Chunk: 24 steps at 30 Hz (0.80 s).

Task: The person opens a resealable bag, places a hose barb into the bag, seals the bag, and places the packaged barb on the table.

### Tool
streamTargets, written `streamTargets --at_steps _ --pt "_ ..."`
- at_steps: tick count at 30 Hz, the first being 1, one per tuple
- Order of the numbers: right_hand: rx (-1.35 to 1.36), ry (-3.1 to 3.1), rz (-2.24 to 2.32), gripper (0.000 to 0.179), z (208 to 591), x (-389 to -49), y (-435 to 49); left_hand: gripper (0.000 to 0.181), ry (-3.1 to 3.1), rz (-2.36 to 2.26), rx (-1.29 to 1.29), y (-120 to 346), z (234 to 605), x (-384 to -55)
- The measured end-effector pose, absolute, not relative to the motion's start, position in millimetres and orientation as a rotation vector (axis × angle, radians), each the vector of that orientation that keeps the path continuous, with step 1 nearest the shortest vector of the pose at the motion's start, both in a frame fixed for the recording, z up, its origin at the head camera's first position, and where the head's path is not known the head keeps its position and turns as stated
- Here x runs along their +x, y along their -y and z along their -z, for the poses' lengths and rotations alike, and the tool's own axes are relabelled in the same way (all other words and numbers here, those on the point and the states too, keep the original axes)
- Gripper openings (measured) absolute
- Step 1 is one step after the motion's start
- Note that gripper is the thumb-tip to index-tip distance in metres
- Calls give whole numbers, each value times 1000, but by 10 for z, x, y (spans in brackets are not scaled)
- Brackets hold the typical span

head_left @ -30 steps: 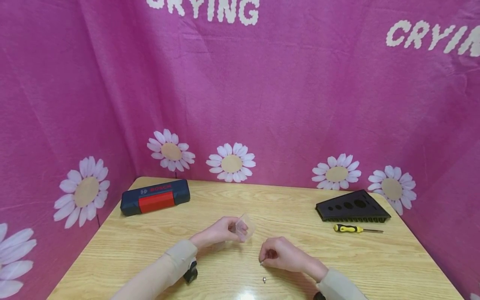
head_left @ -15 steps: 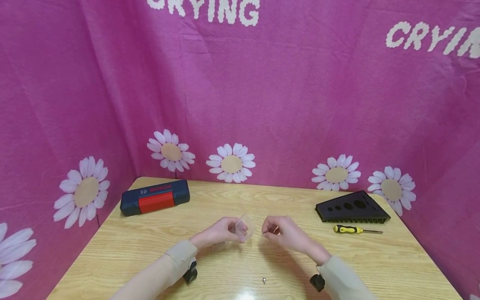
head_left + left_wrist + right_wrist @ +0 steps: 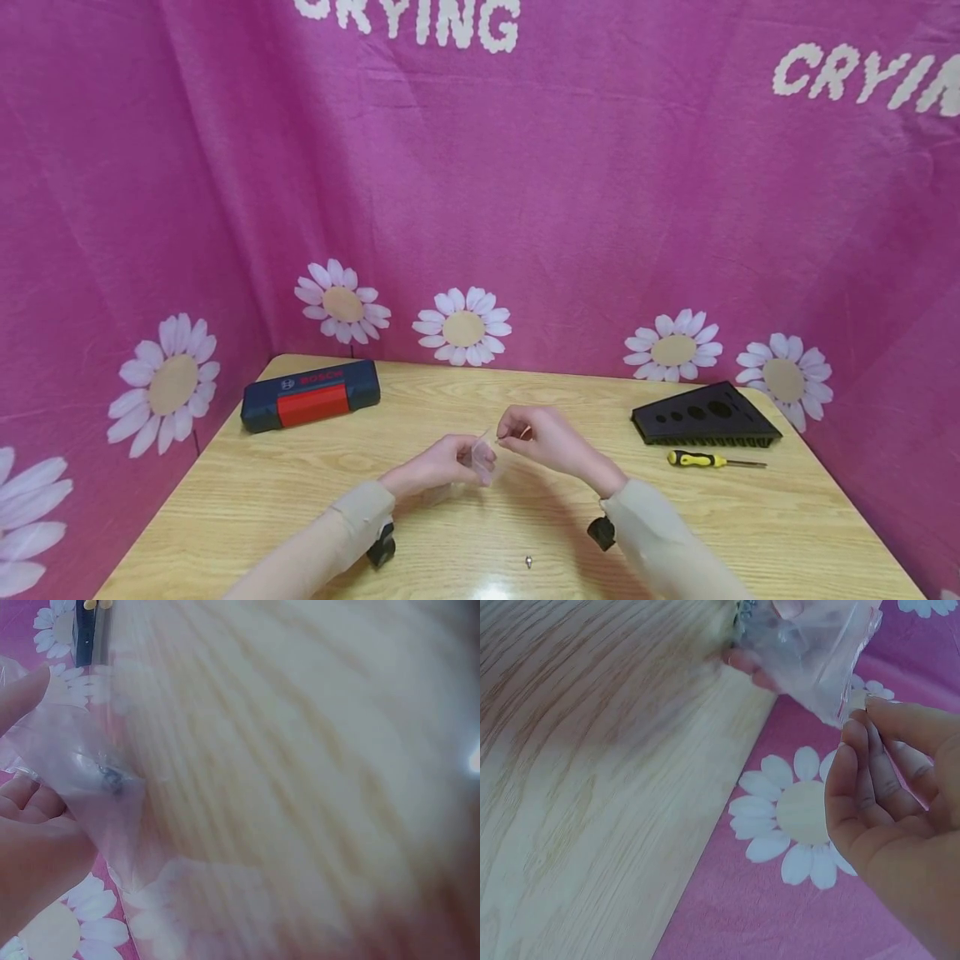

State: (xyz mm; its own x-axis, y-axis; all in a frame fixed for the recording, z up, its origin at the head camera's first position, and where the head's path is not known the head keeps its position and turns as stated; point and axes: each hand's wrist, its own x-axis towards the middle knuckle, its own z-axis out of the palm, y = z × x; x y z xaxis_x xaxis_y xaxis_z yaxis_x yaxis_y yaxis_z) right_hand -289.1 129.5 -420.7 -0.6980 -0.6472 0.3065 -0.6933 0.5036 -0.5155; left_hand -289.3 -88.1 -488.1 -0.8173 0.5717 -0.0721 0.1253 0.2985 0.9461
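Note:
My left hand [image 3: 444,463] grips a clear plastic zip bag [image 3: 810,664] above the table. Small dark metal screws [image 3: 744,616] show through the plastic near its lower end. At the bag's mouth is my right hand [image 3: 542,437], thumb and fingertips pinched together around a tiny screw that the fingers mostly hide. In the right wrist view those fingertips come right up to the bag's edge; whether they touch it I cannot tell. One more small screw [image 3: 528,562] lies on the table towards the front, below both hands.
A blue and red Bosch case [image 3: 311,395] lies at the back left of the wooden table [image 3: 480,392]. At the right are a black holder with holes [image 3: 705,414] and a yellow and black screwdriver [image 3: 716,459]. Pink cloth [image 3: 555,183] hangs behind.
From low over the table near the loose screw, my right hand has risen and moved left to the bag's mouth, carrying a tiny screw. My left hand and the bag stay put.

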Motion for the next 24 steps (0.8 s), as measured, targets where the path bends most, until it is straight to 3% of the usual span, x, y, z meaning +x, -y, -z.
streamTargets --at_steps 10,24 --pt "1260 2650 -1013 5 4204 -2843 -1257 27 -2193 -1494 658 895 4851 -2886" --pt "1240 2756 -1038 7 4288 -2592 -1553 27 -2161 -1528 624 873 4861 -2891"
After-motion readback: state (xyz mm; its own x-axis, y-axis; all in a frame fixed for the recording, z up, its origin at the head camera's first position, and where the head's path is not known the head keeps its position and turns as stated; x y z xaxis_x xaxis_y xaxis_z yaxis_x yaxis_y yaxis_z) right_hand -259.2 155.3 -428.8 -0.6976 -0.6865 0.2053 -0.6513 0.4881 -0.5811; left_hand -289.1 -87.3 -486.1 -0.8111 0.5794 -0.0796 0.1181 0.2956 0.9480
